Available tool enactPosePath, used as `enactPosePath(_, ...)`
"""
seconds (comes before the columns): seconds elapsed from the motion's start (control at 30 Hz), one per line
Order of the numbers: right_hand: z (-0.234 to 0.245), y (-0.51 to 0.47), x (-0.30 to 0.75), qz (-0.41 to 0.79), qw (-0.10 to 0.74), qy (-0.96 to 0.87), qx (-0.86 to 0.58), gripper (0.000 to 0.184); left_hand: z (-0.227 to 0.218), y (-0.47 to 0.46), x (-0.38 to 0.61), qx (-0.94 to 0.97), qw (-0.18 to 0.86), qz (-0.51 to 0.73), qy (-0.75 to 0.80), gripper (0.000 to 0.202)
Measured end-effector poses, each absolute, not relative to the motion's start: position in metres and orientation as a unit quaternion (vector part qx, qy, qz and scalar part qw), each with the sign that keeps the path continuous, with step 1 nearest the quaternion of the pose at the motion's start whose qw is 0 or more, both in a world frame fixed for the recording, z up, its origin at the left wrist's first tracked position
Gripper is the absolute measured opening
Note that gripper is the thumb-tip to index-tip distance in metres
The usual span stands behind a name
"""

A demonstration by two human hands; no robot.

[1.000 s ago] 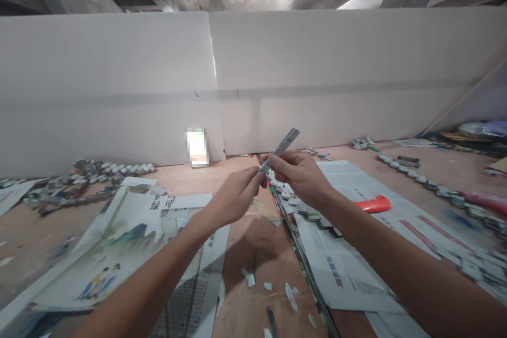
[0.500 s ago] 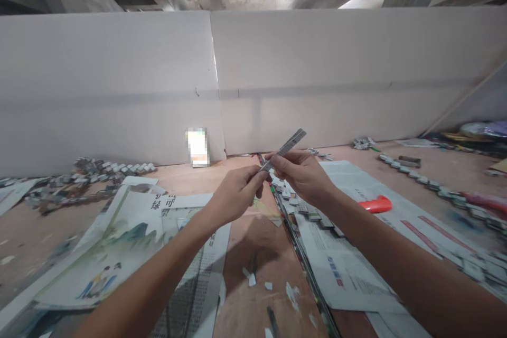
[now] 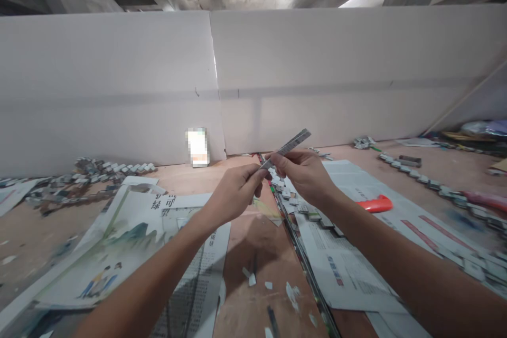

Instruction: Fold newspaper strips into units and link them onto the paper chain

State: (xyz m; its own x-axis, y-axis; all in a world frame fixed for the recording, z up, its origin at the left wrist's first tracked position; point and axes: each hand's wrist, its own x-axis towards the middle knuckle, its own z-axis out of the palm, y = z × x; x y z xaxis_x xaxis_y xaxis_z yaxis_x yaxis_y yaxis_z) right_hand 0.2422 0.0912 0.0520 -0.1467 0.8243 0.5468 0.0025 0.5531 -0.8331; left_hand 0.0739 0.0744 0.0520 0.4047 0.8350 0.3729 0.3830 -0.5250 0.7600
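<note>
Both hands meet over the middle of the table around a narrow folded strip of newspaper (image 3: 295, 140). My left hand (image 3: 240, 190) pinches its lower end between thumb and fingers. Just above that, my right hand (image 3: 304, 174) grips the strip with thumb and forefinger, and the free end slants up to the right. Small grey print shows on the strip, and its far end looks split into layers. Beneath my right hand lies a chain of folded paper links (image 3: 315, 215), partly hidden by the forearm.
Newspaper sheets lie left (image 3: 138, 237) and right (image 3: 348, 269). A red plastic object (image 3: 376, 204) rests on the right sheet. Folded-paper chains are heaped at left (image 3: 106, 171) and run along the right (image 3: 431, 184). A blurred bright screen (image 3: 197, 148) leans on the white partition (image 3: 317, 63). Paper scraps (image 3: 251, 277) dot the table.
The newspaper strip's free end has shifted slightly right. Both hands keep their pinch on it, and the surroundings look the same.
</note>
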Motion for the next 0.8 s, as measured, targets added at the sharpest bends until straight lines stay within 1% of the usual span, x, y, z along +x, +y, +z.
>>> enactPosePath(0.2,0.053,0.0897,0.2421,0.353,0.539,-0.695,-0.319,0.027,0.0543,0.0737,0.0725,0.791,0.3,0.363,0.39,0.034)
enactPosePath(0.37,0.0543,0.089,0.241,0.333,0.557,-0.698,-0.301,0.024,0.0565,0.0726,0.0726,0.79,0.304,0.373,0.38,0.034)
enactPosePath(0.57,0.0523,0.0926,0.2458,0.351,0.548,-0.7,-0.294,0.021,0.0602,0.0698,0.0732,0.791,0.306,0.373,0.375,0.031)
enactPosePath(0.8,0.057,0.091,0.2493,0.323,0.564,-0.688,-0.322,0.022,0.0611,0.0682,0.0748,0.782,0.351,0.355,0.374,0.035)
